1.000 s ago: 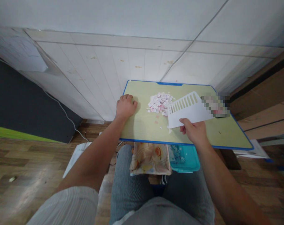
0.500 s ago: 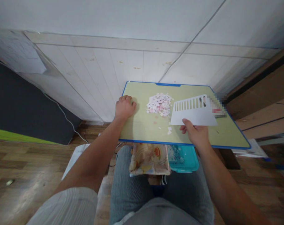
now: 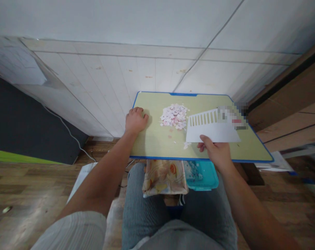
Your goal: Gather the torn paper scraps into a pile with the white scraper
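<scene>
My right hand (image 3: pixel 212 149) pinches the lower edge of a white sheet (image 3: pixel 212 133) with a row of slots cut along its upper edge, like a stencil. The sheet is held over the right half of a small yellow-green table (image 3: pixel 152 142) with a blue rim. Left of the sheet lies a pile of small pinkish-white paper scraps (image 3: pixel 173 116), and a few loose scraps (image 3: pixel 186 145) are by the sheet's lower left corner. My left hand (image 3: pixel 136 121) rests on the table's left edge, fingers loosely bent, thumb apart, holding nothing.
A patterned fabric-covered box (image 3: pixel 165 185) and a turquoise plastic tub (image 3: pixel 208 177) sit on my lap under the table's front edge. Behind the table stands a white panelled wall (image 3: pixel 108 80) with a cable (image 3: pixel 212 40). A pixelated patch covers something at the right.
The sheet in my right hand has tilted slightly and sits a little lower. My left hand stays on the table edge. The whole view has shifted slightly.
</scene>
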A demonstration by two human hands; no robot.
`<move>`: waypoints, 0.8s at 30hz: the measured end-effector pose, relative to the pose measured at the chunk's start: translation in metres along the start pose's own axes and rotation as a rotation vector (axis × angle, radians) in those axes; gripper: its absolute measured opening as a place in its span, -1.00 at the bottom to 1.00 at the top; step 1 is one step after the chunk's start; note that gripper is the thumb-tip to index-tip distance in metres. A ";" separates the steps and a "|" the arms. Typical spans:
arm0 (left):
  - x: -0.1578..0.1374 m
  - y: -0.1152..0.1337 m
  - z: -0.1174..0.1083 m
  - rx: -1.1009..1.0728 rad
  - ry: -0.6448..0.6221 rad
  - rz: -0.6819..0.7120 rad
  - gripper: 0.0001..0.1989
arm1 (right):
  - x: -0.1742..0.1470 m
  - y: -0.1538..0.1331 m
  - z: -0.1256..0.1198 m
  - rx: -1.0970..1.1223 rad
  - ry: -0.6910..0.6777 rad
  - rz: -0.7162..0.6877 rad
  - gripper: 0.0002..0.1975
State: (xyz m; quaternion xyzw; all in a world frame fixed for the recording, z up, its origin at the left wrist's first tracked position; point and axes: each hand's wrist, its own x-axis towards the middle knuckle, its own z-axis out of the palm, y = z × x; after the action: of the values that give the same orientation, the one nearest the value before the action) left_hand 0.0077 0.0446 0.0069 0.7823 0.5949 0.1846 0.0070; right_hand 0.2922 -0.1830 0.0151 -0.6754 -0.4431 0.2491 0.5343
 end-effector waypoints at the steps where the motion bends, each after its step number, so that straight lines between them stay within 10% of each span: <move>1: 0.000 0.000 0.000 -0.002 0.000 -0.001 -0.54 | -0.001 0.000 0.003 0.028 -0.005 0.016 -0.63; 24: 0.001 -0.002 0.002 -0.005 0.012 -0.004 -0.52 | -0.032 0.021 -0.017 0.073 0.057 0.104 -0.70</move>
State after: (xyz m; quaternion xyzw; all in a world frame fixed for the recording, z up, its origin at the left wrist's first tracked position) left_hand 0.0064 0.0462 0.0049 0.7799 0.5960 0.1910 0.0058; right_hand 0.2974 -0.2202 -0.0037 -0.6841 -0.3828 0.2733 0.5574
